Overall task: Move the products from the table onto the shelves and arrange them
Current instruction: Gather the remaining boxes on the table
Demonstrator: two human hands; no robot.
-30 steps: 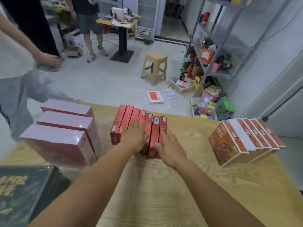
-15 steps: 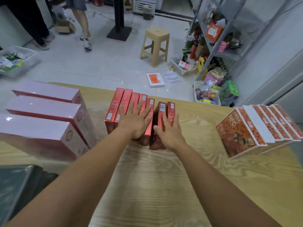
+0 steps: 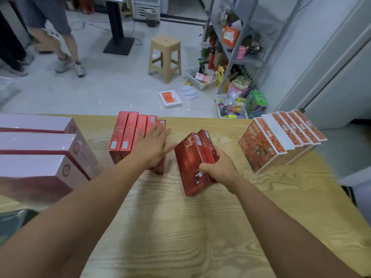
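Note:
Several slim red boxes stand in a row at the middle of the wooden table. My left hand lies flat on the right end of that row, fingers straight. Two more red boxes are tilted and apart from the row, to its right; my right hand grips them from their right side, thumb on the front face. The metal shelves stand beyond the table at the far right, holding mixed goods.
Pink-topped boxes fill the table's left side; orange NFC boxes lean in a row at its right. On the floor beyond are a beige stool, a white-orange box, bins of goods and a person's legs.
My right hand has pulled two red boxes out of the row, to the right and tilted. My left hand stays pressing the remaining row. The camera view tipped further down.

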